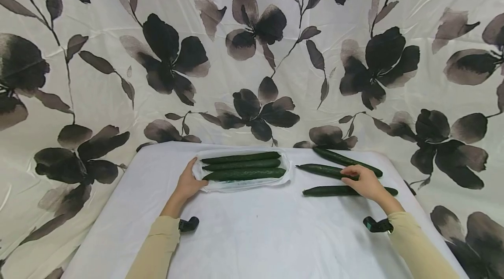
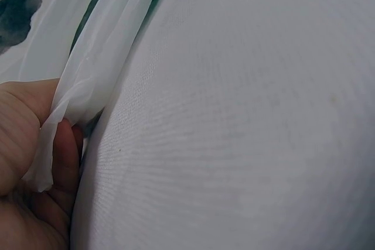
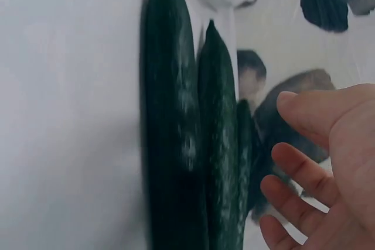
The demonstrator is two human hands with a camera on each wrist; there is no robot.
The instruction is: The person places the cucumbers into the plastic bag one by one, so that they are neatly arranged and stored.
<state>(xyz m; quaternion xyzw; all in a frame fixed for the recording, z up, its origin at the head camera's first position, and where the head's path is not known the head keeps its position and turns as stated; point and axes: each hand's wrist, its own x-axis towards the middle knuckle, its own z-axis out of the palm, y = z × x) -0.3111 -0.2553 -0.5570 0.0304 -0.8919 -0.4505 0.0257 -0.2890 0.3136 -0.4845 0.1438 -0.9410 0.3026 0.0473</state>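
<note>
- The left hand (image 1: 190, 183) pinches the left end of a thin white wrapping (image 1: 232, 186); its thumb and curled fingers are close together with the film bunched between them.
- The right hand (image 1: 366, 181) is partly open, fingers apart and slightly bent, with nothing in its hold; it hovers over the loose cucumbers, and the right wrist view shows a gap between its fingertips and them.
- Three cucumbers (image 1: 242, 165) lie side by side on the wrapping; the film's pale edges show around them.
- To the right, three more are loose on the tabletop (image 1: 256, 235): the far cucumber (image 1: 350, 159) lies slantwise; the middle cucumber (image 1: 320, 169) is partly behind the hand; the near cucumber (image 1: 327, 190) lies roughly crosswise.
- Behind rises a pale cloth (image 1: 220, 73) with dark flowers.
</note>
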